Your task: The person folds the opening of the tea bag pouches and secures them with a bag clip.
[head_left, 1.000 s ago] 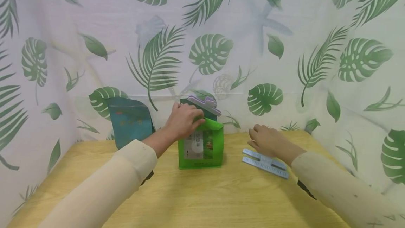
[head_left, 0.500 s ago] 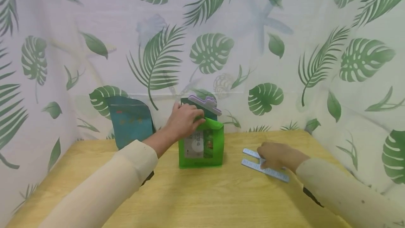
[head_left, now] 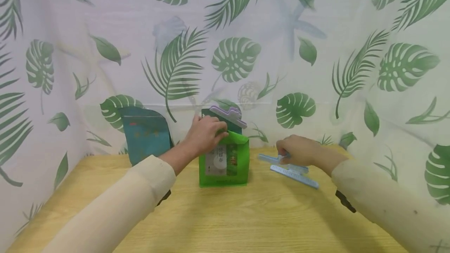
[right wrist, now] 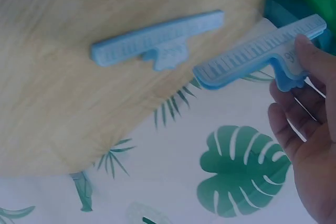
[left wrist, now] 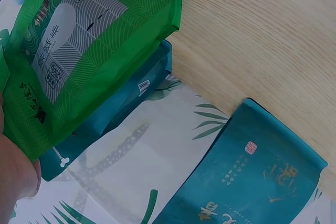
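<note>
My left hand (head_left: 208,132) grips the folded top of a bright green tea bag (head_left: 241,165), which stands upright on the table. The left wrist view shows the printed side of this green bag, with part of my hand at its top edge. My right hand (head_left: 299,149) pinches a light blue bag clip (right wrist: 257,56) by its handle, thumb on one side and fingers on the other. In the head view that clip is just above a second light blue bag clip (head_left: 294,176), which lies on the table to the right of the green bag.
Behind the green bag stands a teal bag (left wrist: 110,121) with a purple clip (head_left: 227,116) across its top. Another teal bag (head_left: 147,136) stands to the left, its top unclipped. A leaf-printed cloth (head_left: 246,22) hangs behind the wooden table (head_left: 211,218).
My right hand has come down onto the two blue clips, taken one and lifted it off toward the left. The left hand stays on the green bag's top.
</note>
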A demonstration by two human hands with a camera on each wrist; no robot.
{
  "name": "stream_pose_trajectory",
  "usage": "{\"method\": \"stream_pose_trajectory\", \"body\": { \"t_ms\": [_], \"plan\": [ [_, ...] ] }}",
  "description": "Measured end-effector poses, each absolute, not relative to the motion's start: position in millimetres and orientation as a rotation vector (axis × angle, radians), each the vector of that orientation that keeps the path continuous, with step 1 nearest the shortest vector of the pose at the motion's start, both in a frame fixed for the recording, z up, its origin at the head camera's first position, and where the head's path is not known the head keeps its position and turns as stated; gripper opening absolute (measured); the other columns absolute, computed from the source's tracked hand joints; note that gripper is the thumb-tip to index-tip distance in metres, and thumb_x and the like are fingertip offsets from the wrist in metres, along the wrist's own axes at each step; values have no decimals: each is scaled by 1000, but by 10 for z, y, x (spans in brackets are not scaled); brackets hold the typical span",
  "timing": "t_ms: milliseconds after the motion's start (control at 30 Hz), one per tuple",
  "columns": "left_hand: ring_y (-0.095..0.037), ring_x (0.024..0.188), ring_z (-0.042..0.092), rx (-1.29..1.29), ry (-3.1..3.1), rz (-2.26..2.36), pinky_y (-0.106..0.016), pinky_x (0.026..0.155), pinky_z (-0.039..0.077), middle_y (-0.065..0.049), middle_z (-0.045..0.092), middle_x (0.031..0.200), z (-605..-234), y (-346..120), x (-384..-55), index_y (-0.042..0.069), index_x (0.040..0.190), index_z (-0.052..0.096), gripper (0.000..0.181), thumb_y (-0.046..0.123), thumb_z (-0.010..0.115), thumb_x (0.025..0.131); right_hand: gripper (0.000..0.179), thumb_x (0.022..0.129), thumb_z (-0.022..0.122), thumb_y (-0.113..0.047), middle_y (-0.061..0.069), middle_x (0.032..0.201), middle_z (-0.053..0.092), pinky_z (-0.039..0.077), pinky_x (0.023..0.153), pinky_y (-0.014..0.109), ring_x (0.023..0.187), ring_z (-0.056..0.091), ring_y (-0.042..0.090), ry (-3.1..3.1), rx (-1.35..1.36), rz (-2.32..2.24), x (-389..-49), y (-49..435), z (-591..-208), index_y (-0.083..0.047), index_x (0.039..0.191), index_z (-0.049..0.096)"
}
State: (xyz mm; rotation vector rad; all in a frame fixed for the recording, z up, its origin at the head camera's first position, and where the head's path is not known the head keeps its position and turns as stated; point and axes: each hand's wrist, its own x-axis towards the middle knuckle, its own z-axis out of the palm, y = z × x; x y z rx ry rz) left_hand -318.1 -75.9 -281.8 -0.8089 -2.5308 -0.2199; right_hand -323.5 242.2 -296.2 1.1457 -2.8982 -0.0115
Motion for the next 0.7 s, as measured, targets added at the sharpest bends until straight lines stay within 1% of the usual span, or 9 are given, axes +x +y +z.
{"method": "stream_pose_trajectory", "body": {
  "t_ms": [100, 300, 400, 567, 633, 700],
  "plan": [
    [-21, 88, 61, -815, -2512, -221, -42, 79, 36, 1, 69, 94, -2826, -751, -3181, 20, 102, 72, 17, 35, 64, 97, 18, 87, 78, -19, -4, 83, 63, 50, 71, 35, 75, 57, 11, -2820, 1109, 6, -3258, 2380, -2843, -13, 87, 62],
    [-21, 85, 60, -832, -2482, -228, -41, 78, 34, 1, 68, 92, -2855, -765, -3176, 20, 100, 72, 16, 34, 65, 97, 13, 88, 76, -15, 2, 88, 66, 54, 77, 41, 83, 65, 21, -2722, 1067, 50, -3244, 2273, -2663, -8, 90, 65],
    [-21, 86, 60, -837, -2475, -223, -41, 78, 34, 2, 68, 92, -2863, -762, -3176, 21, 99, 72, 15, 34, 65, 96, 18, 89, 76, -15, 3, 91, 66, 54, 79, 41, 87, 65, 22, -2724, 1043, 63, -3225, 2255, -2609, -8, 96, 62],
    [-21, 87, 61, -837, -2480, -215, -41, 78, 34, 2, 68, 93, -2859, -760, -3176, 21, 101, 72, 16, 35, 65, 96, 33, 90, 75, -14, 10, 105, 69, 54, 85, 45, 99, 66, 28, -2730, 992, 86, -3234, 2268, -2566, -4, 117, 59],
    [-20, 87, 61, -837, -2482, -214, -41, 79, 34, 2, 68, 93, -2859, -763, -3180, 22, 101, 72, 16, 35, 65, 96, 35, 89, 76, -13, 12, 109, 69, 54, 87, 46, 103, 66, 30, -2714, 994, 83, -3256, 2275, -2565, -3, 119, 62],
    [-20, 87, 61, -837, -2478, -215, -41, 79, 35, 3, 68, 93, -2865, -771, -3187, 22, 101, 72, 15, 35, 65, 96, 32, 88, 77, -14, 11, 109, 70, 53, 88, 46, 103, 66, 30, -2687, 1006, 66, -3284, 2273, -2571, -3, 116, 66]
  ]
}}
